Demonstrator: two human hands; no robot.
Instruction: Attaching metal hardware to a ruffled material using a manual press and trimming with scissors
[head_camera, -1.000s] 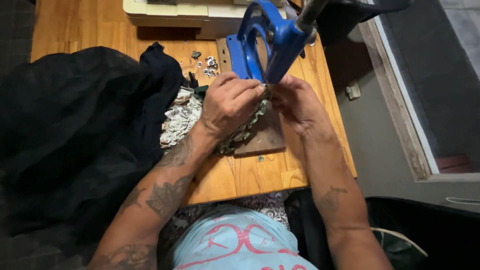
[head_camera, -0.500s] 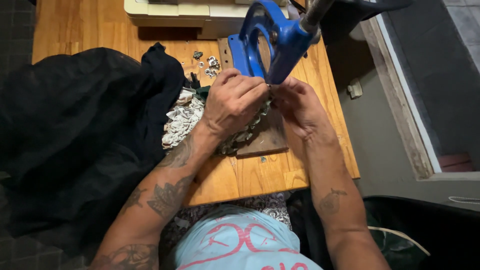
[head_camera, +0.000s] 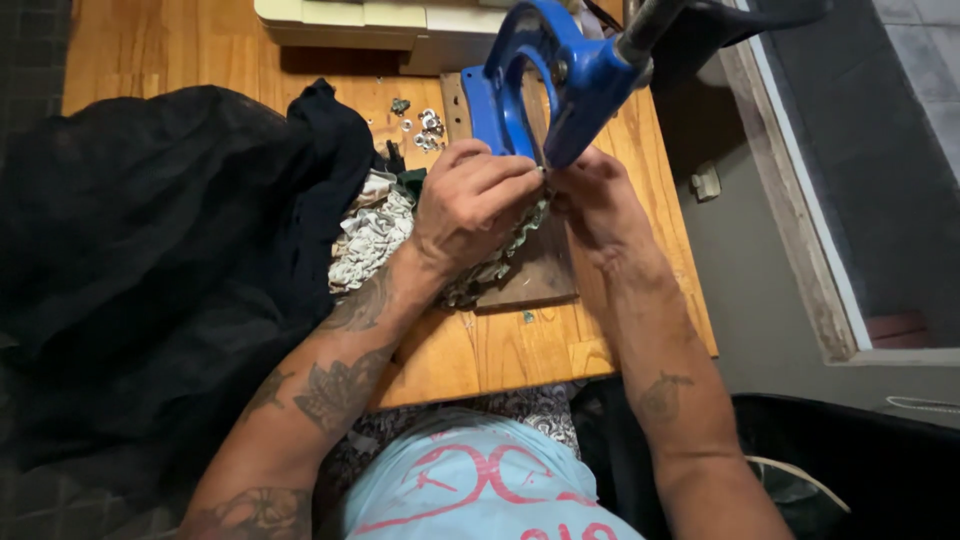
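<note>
A blue hand press (head_camera: 560, 80) stands on a dark wooden base board (head_camera: 535, 280) on the wooden table (head_camera: 480, 350). My left hand (head_camera: 470, 205) and my right hand (head_camera: 595, 195) meet under the press jaw, both pinching a strip of ruffled grey-white patterned fabric (head_camera: 370, 235) that runs left from the press. The part of the fabric under my fingers is hidden. A small pile of silver metal eyelets (head_camera: 425, 125) lies just left of the press.
A large black cloth (head_camera: 170, 250) covers the left side of the table and hangs over its edge. A cream-coloured machine (head_camera: 400, 25) sits at the back. A grey floor and a white-framed ledge lie to the right.
Both hands have shifted slightly up toward the press jaw, still on the fabric. The view has moved a little.
</note>
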